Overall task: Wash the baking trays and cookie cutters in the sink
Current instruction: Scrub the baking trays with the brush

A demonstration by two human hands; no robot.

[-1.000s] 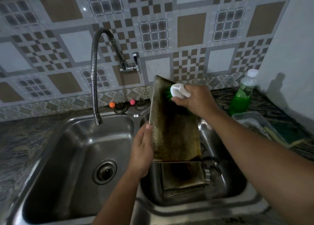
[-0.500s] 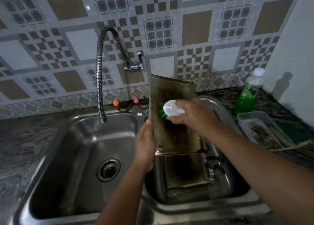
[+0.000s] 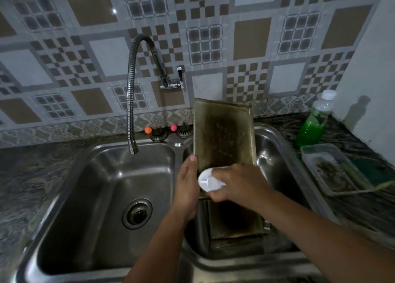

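A stained rectangular baking tray (image 3: 223, 133) stands tilted on end over the right sink basin (image 3: 269, 154). My left hand (image 3: 187, 188) grips its lower left edge. My right hand (image 3: 239, 183) holds a white scrub brush (image 3: 208, 182) pressed against the tray's lower part; its bristles are hidden. A second dark tray (image 3: 235, 220) lies flat in the basin below. No cookie cutters can be made out.
The left basin (image 3: 102, 197) has a drain (image 3: 137, 213) under the flexible faucet (image 3: 131, 103). A green soap bottle (image 3: 313, 122) and a plastic container (image 3: 333, 169) with a sponge sit on the right counter. Two sink plugs rest behind the basins.
My right hand has drawn the brush down the tray from its top edge to its lower part. My left hand has kept its grip on the tray's edge.
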